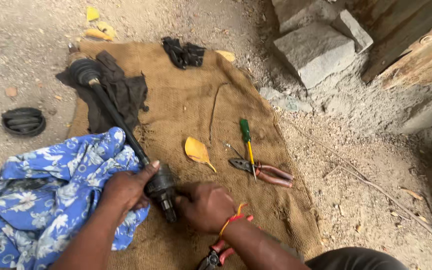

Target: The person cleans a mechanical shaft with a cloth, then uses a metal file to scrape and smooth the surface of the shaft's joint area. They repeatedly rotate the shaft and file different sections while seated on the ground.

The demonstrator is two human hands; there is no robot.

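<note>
1. The left hand (126,189) is wrapped tight around the thick joint end of the drive shaft (121,127); the thumb lies along the top of it; this hand should keep the shaft from rolling, I think.
2. The right hand (205,206) is closed at the short stub at the shaft's near end (168,209); what its fingers pinch there is hidden, so I cannot tell if it holds a small part or only the stub.
3. The shaft lies slanting across the brown sack cloth (186,95) on the ground; its far end has a black rubber boot (83,71) resting on a dark rag (123,95).
4. A blue flowered cloth (41,195) sits bunched under the left wrist; it looks good for wiping grease so the grip does not slip.
5. Brown-handled pliers (263,171) and a green screwdriver (247,140) lie crossed, near the right hand; red-handled pliers (218,254) lie under that arm; close enough to grab, I judge.
6. A yellow leaf (197,151) lies just beside the joint; better to keep grit like that off the greasy end.
</note>
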